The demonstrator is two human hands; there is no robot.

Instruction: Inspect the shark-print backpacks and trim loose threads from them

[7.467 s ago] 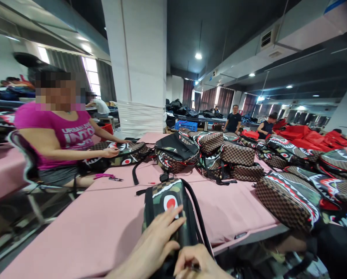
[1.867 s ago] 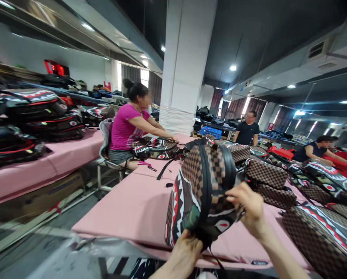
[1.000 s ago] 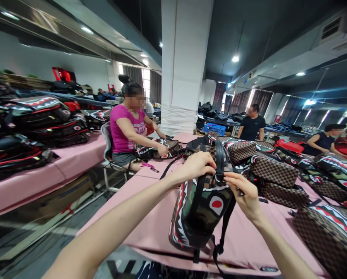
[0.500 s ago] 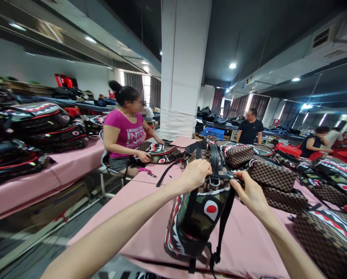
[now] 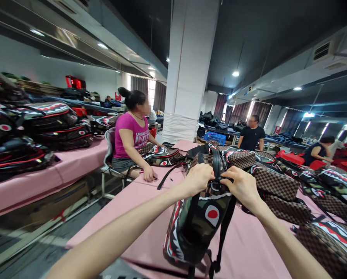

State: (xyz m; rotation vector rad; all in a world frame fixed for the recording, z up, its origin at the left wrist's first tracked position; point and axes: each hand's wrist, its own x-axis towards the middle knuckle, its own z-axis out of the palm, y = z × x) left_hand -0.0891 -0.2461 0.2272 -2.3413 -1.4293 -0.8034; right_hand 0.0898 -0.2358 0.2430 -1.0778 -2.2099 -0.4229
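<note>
A backpack [image 5: 191, 219] stands upright on the pink-covered table [image 5: 251, 240] in front of me, with brown checks on top and a camouflage side bearing a shark mouth and a red-and-white eye. My left hand [image 5: 199, 179] is closed on its checked top edge, left of the black carry handle [image 5: 217, 161]. Just right of that handle, the fingers of my right hand [image 5: 241, 185] pinch a short black strap by a metal ring. The fingertips partly cover the strap. Black webbing straps hang down the backpack's right side.
Checked backpacks [image 5: 275, 182] are piled to the right, and more backpacks [image 5: 50, 120] are stacked on the left table. Across the corner sits a co-worker [image 5: 131, 135] with another backpack [image 5: 163, 155]. A white pillar [image 5: 191, 69] rises behind the table.
My right hand has moved left, bringing the strap in close to the carry handle. The seated co-worker's near hand has gone from the backpack down to the table, where pink-handled snips lay.
</note>
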